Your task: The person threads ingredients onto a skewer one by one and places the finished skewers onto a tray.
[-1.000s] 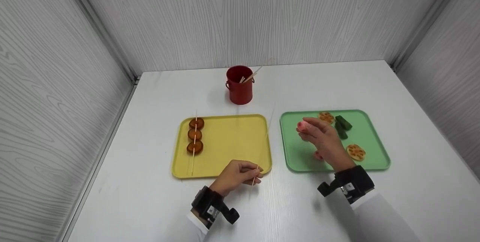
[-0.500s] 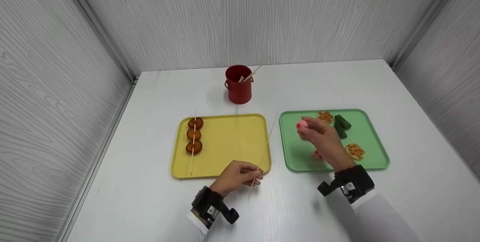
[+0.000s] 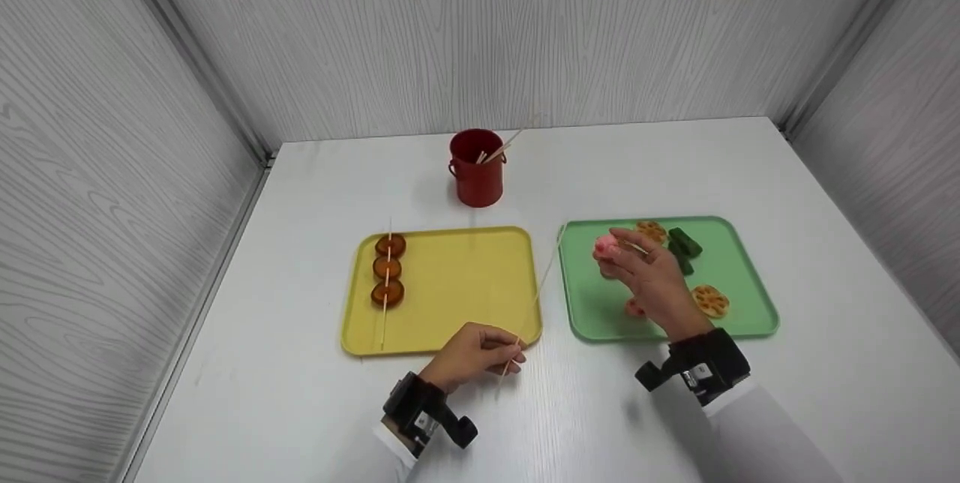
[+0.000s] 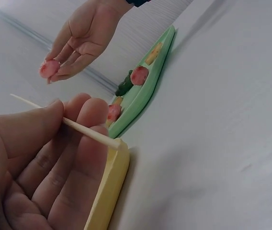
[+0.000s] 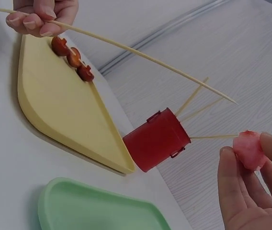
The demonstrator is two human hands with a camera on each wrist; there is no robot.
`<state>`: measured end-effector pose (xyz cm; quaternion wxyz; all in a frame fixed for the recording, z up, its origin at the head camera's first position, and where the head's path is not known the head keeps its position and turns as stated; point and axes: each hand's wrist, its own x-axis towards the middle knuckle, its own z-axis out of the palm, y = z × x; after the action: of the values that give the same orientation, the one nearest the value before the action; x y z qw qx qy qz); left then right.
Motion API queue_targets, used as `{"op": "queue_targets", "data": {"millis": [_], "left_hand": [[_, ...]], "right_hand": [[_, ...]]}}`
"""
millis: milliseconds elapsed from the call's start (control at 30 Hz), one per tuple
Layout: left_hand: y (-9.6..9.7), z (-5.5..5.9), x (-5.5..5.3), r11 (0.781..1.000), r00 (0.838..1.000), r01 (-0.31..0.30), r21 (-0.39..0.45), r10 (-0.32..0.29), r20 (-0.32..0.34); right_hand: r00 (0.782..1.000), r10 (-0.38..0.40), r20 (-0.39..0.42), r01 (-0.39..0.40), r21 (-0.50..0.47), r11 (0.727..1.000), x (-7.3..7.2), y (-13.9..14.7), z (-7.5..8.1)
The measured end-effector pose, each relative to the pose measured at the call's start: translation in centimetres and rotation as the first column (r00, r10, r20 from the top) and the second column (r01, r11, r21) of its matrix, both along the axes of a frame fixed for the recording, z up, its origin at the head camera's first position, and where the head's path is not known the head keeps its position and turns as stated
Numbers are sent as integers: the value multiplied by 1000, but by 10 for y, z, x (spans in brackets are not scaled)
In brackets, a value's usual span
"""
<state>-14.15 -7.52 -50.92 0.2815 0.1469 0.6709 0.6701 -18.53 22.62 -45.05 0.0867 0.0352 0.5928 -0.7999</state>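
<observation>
My left hand [image 3: 474, 354] pinches a thin wooden skewer [image 3: 550, 265] between thumb and fingers, over the front right corner of the yellow tray [image 3: 465, 273]. The skewer's pointed end slants up and away, toward the green tray. Over that green tray [image 3: 592, 325], my right hand [image 3: 654, 284] pinches a pinkish-red food piece [image 5: 249, 150] between thumb and fingertips. The skewer's point [image 5: 232, 100] and the pink piece stand apart in the right wrist view. Two similar pink pieces [image 4: 139, 75] lie on the green tray, partly hidden by my right hand in the head view.
Three brown round slices [image 3: 388, 268] on a skewer lie at the yellow tray's left. Lotus root slices [image 3: 710, 301] and dark green pieces [image 3: 684, 243] lie on the green tray. A red bucket [image 3: 478, 183] holding several skewers stands behind the trays.
The skewer's far end has swung slightly to the right, toward the green tray. My right fingers have shifted a little around the pink piece; both hands otherwise stay in place.
</observation>
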Motion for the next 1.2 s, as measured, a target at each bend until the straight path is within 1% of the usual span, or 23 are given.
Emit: {"op": "queue_targets", "data": {"millis": [100, 167, 300, 400, 567, 667, 900, 1033, 1200], "left_hand": [[0, 0, 0, 1000, 1000, 11, -11, -11, -9], [-1, 0, 0, 1000, 1000, 18, -25, -18, -11], [-1, 0, 1, 998, 999, 41, -40, -42, -25], [-1, -1, 0, 997, 997, 55, -58, -58, -48], [-1, -1, 0, 995, 996, 68, -72, -72, -55], [-1, -1, 1, 995, 996, 71, -72, -74, -45], [0, -1, 0, 994, 997, 71, -84, -74, -38], [0, -1, 0, 994, 996, 69, -90, -73, -41], [-1, 1, 2, 994, 997, 60, -94, -64, -41]], "right_hand": [[999, -32, -8, 32, -86, 996, -1, -2, 3], [998, -59, -7, 57, -156, 986, -2, -4, 6], [995, -100, 6, 99, -237, 966, -2, -6, 9], [993, -115, -6, 109, -270, 957, -2, -8, 9], [993, -117, -23, 106, -271, 957, -1, -9, 8], [993, -116, -10, 110, -264, 958, -1, -9, 8], [996, -78, 31, 84, -278, 957, 0, -5, 7], [997, -69, 40, 77, -251, 965, 0, -5, 5], [999, -50, 18, 53, -214, 975, 0, -6, 3]]}}
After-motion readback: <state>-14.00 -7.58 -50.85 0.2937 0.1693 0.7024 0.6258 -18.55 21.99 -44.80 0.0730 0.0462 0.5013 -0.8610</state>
